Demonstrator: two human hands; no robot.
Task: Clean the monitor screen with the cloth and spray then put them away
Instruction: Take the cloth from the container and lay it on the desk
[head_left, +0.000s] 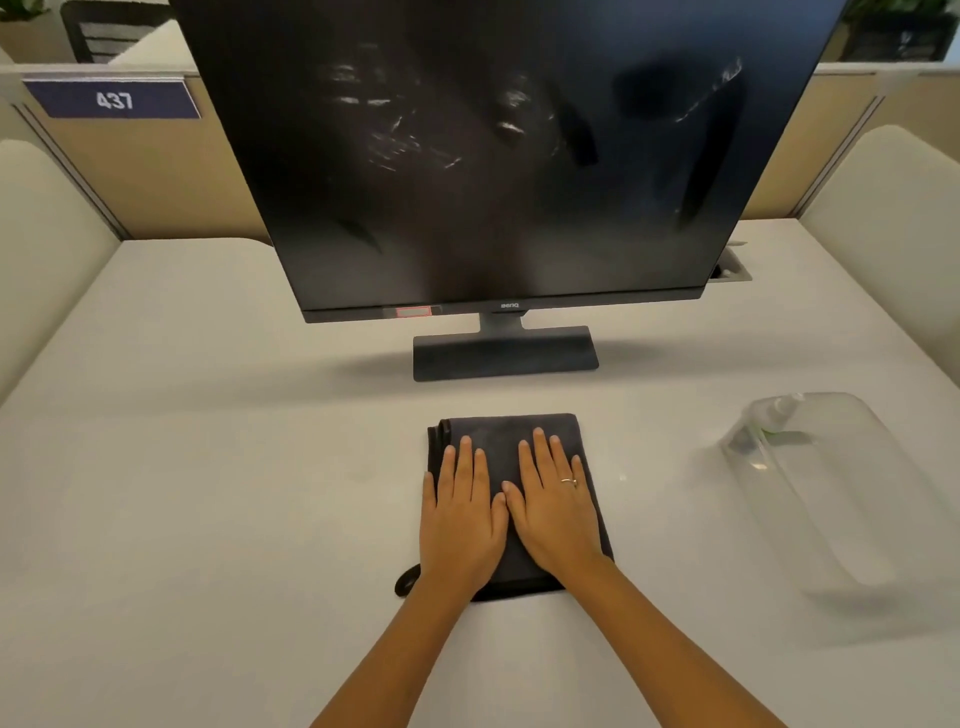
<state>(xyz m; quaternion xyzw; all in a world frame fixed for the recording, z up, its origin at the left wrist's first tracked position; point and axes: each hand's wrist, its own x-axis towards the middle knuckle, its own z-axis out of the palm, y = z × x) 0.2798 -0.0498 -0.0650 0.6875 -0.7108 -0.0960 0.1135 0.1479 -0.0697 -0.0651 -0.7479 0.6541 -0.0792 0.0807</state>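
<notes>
A dark grey cloth (511, 436) lies folded into a rectangle on the white desk in front of me. My left hand (461, 512) and my right hand (558, 506) rest flat on it side by side, fingers stretched forward and thumbs touching. The black monitor (498, 156) stands behind the cloth on its flat base (504, 353), its dark screen showing whitish streaks and smears. A clear spray bottle (758, 431) lies inside a transparent plastic bin (852, 499) to the right.
Beige partition walls surround the desk (208, 467), one carrying a blue sign reading 437 (114, 98). A cable port (732, 267) sits in the desk behind the monitor's right corner.
</notes>
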